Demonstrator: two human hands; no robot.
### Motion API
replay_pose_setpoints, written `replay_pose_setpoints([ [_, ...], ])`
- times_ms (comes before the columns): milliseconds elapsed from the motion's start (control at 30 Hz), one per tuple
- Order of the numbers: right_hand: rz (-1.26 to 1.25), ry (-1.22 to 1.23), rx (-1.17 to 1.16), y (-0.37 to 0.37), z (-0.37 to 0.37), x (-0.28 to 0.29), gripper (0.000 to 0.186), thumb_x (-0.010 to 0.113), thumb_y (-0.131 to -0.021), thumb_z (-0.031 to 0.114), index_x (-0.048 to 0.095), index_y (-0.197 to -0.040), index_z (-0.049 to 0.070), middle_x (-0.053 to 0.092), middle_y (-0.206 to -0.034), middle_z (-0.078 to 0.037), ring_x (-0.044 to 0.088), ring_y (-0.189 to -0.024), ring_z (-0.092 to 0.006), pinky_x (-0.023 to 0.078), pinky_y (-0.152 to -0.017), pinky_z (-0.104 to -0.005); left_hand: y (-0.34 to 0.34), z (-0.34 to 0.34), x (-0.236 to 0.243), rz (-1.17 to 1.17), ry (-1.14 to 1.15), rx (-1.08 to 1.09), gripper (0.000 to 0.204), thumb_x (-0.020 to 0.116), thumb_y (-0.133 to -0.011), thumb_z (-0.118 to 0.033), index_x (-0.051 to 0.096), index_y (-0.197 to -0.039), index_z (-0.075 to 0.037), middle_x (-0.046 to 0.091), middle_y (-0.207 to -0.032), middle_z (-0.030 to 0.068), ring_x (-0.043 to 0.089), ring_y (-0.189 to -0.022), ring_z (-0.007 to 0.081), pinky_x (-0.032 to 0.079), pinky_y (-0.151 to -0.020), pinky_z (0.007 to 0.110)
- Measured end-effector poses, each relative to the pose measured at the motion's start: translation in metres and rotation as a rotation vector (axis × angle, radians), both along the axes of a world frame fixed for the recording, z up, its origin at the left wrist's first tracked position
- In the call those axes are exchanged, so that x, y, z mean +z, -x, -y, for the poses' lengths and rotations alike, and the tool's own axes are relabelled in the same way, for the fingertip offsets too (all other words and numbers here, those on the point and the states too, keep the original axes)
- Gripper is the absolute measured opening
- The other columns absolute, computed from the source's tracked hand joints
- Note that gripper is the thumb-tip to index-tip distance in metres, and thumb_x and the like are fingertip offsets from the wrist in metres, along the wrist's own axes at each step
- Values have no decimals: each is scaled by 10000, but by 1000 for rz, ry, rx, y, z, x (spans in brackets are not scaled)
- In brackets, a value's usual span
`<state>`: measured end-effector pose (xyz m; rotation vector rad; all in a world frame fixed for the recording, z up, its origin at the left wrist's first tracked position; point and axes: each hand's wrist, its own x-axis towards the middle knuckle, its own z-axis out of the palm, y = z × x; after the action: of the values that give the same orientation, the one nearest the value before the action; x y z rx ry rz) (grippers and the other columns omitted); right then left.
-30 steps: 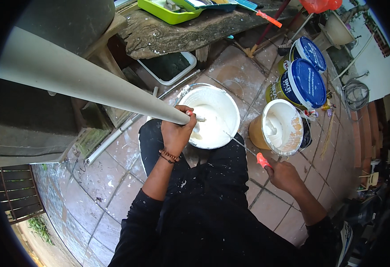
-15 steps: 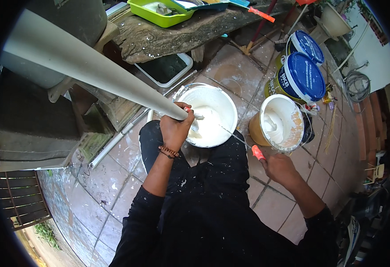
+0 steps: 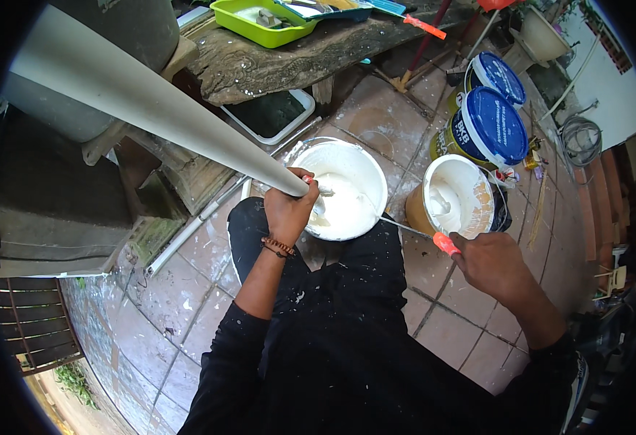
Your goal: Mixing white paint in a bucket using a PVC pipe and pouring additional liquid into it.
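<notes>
Head view, looking down over a seated person in paint-flecked black clothes: the left hand (image 3: pixel 289 210) is closed around the lower end of a long pale-grey plastic pipe (image 3: pixel 151 109), which slants up toward 10 o'clock, its tip held just at the near rim of a white round bucket of white paint (image 3: pixel 365 174) standing on the terracotta floor tiles (image 3: pixel 180 290) between the knees. The right hand (image 3: pixel 488 261), at 3 o'clock from the bucket, is clenched on the orange handle of a thin metal-shafted tool (image 3: pixel 412 230), whose shaft runs toward the bucket; whether its end dips into the paint I cannot tell. Just right of the bucket stands an open yellow tub with white paste inside (image 3: pixel 452 203), and past it, toward 1 o'clock, two yellow tubs with blue lids (image 3: pixel 488 123). A rough wooden bench (image 3: pixel 311 54) at 12 o'clock carries a lime-green plastic tray (image 3: pixel 260 18). By my reading, paint is being applied to the pipe end; the next move calls for steadying the pipe over the bucket.
</notes>
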<state>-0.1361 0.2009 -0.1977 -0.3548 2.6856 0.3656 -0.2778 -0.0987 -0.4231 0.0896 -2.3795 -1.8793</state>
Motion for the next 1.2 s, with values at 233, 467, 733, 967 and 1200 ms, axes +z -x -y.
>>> replay_pose_setpoints([
  [233, 8, -19, 88, 14, -2, -1, 322, 673, -1013, 307, 739, -1222, 72, 725, -740, -91, 740, -737, -267, 567, -681, -421, 0, 1, 1, -22, 17, 2, 172, 815, -865, -175, 790, -1004, -78, 802, -878, 119, 799, -838, 238, 599, -792, 342],
  [467, 67, 144, -180, -11, -22, -70, 320, 656, -1026, 290, 715, -1245, 64, 733, -782, -192, 726, -772, -383, 574, -744, -493, 3, 1, 1, 12, -15, 4, 167, 813, -871, -176, 782, -998, -73, 798, -875, 112, 794, -827, 235, 595, -781, 345],
  [733, 29, 243, -284, -41, -9, -117, 388, 666, -1025, 278, 688, -1352, 70, 716, -763, -185, 708, -733, -391, 567, -710, -506, 3, 0, 2, -11, -9, 7, 163, 816, -869, -167, 778, -997, -73, 795, -872, 109, 789, -826, 225, 588, -783, 339],
  [967, -49, 273, -251, -52, 1, -148, 451, 607, -1062, 312, 633, -1422, 40, 698, -717, -165, 695, -676, -360, 555, -637, -485, 10, -5, 3, 0, 16, 5, 166, 812, -863, -169, 785, -994, -72, 804, -876, 109, 795, -837, 219, 593, -791, 333],
  [1200, -45, 216, -176, -44, -11, -117, 443, 623, -1050, 311, 645, -1397, 37, 689, -690, -154, 695, -661, -342, 551, -621, -476, 10, -12, 2, -20, 6, -16, 169, 810, -866, -172, 783, -995, -66, 803, -870, 108, 795, -837, 210, 594, -794, 328],
])
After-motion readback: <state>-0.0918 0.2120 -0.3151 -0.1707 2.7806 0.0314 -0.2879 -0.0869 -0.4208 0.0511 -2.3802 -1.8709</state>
